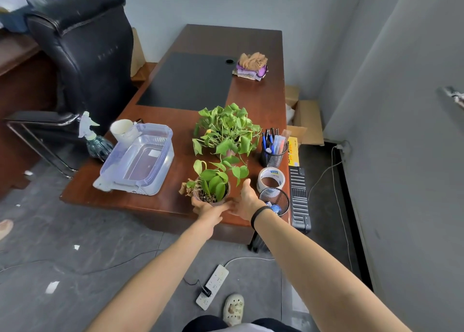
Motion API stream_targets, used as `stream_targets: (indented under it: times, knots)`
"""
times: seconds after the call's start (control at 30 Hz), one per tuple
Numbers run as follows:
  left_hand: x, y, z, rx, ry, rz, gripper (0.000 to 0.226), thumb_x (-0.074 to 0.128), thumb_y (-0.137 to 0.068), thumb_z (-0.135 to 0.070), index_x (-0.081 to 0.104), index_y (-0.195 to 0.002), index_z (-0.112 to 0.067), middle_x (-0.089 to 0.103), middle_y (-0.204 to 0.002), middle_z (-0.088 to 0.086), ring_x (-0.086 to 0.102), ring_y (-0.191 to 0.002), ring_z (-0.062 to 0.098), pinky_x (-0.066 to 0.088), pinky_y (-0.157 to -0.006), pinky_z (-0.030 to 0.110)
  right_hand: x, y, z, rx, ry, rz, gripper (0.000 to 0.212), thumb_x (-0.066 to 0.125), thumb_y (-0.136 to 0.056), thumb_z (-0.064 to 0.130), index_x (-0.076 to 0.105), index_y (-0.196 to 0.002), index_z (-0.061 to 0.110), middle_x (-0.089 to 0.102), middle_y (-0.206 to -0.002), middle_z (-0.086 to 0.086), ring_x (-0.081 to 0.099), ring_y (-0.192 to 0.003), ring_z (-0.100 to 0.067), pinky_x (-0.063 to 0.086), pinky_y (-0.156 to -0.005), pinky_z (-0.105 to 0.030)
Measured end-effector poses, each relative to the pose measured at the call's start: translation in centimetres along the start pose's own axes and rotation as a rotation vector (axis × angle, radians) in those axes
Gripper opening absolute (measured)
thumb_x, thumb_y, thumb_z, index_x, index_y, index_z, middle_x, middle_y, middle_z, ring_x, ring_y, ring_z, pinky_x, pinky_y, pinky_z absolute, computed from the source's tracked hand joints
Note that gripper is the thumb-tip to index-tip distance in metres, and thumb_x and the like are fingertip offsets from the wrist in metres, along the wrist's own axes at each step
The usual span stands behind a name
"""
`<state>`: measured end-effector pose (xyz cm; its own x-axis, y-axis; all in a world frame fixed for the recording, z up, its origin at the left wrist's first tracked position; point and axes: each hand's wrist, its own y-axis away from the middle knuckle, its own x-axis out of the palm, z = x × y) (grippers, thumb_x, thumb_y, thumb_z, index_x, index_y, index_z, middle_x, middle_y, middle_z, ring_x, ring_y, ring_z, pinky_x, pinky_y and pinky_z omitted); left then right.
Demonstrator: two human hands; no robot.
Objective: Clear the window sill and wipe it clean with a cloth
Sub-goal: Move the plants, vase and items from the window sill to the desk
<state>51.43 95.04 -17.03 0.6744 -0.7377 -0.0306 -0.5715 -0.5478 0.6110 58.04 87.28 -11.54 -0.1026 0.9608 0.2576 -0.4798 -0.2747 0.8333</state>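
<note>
Our left grip curls round the near base of the small clear pot of green leafy plant, which is at the near edge of the brown wooden worktop. Our right grip is spread open with fingers straight, holding nothing, just right of that pot. A larger leafy pot plant sits just beyond, and a pile of folded cloths lies far right.

Looked down on a brown wooden desk with a dark inset mat, close to pale grey walls. Found a black leather chair at its left, cardboard in the corner, a white power strip on the grey floor.
</note>
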Motion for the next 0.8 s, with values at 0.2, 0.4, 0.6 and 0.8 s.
stream_targets:
  times: [0.2, 0.4, 0.6, 0.8]
  knots:
    - [0.3, 0.2, -0.6, -0.051, -0.056, 0.057, 0.113, 0.091, -0.055, -0.017, 0.014, -0.138, -0.023, 0.023, -0.138, 0.005, 0.040, -0.116, 0.021, 0.050, -0.088, 0.048, -0.2, 1.0, 0.5, 0.025, 0.009, 0.041, 0.073, 0.022, -0.093, 0.064, 0.025, -0.147, 0.014, 0.035, -0.149, -0.016, 0.037, -0.135, -0.033, 0.022, -0.112, -0.047]
    - [0.2, 0.1, -0.9, -0.076, -0.112, 0.080, 0.121, 0.091, -0.052, -0.027, 0.013, -0.144, -0.025, 0.022, -0.143, 0.001, 0.041, -0.125, 0.025, 0.047, -0.089, 0.050, -1.0, 1.1, 0.2, -0.012, 0.059, 0.037, 0.068, 0.020, -0.096, 0.059, 0.029, -0.146, 0.013, 0.040, -0.146, -0.017, 0.043, -0.131, -0.033, 0.027, -0.110, -0.047]
    - [0.3, 0.4, -0.6, -0.083, -0.219, 0.027, 0.116, 0.087, -0.062, -0.017, 0.006, -0.145, -0.018, 0.022, -0.142, 0.008, 0.037, -0.127, 0.027, 0.045, -0.090, 0.044, -1.5, 1.2, 0.0, -0.011, 0.028, 0.010, 0.069, 0.025, -0.096, 0.058, 0.025, -0.147, 0.011, 0.041, -0.145, -0.017, 0.049, -0.124, -0.035, 0.033, -0.106, -0.047]
    - [0.1, 1.7, -1.2, -0.081, -0.378, -0.067, 0.116, 0.086, -0.064, -0.017, 0.005, -0.147, -0.013, 0.021, -0.143, 0.011, 0.033, -0.130, 0.028, 0.043, -0.099, 0.042, -2.5, 2.5, -0.7, -0.031, 0.072, 0.025, 0.069, 0.023, -0.098, 0.056, 0.033, -0.142, 0.005, 0.045, -0.141, -0.019, 0.047, -0.126, -0.035, 0.035, -0.103, -0.045]
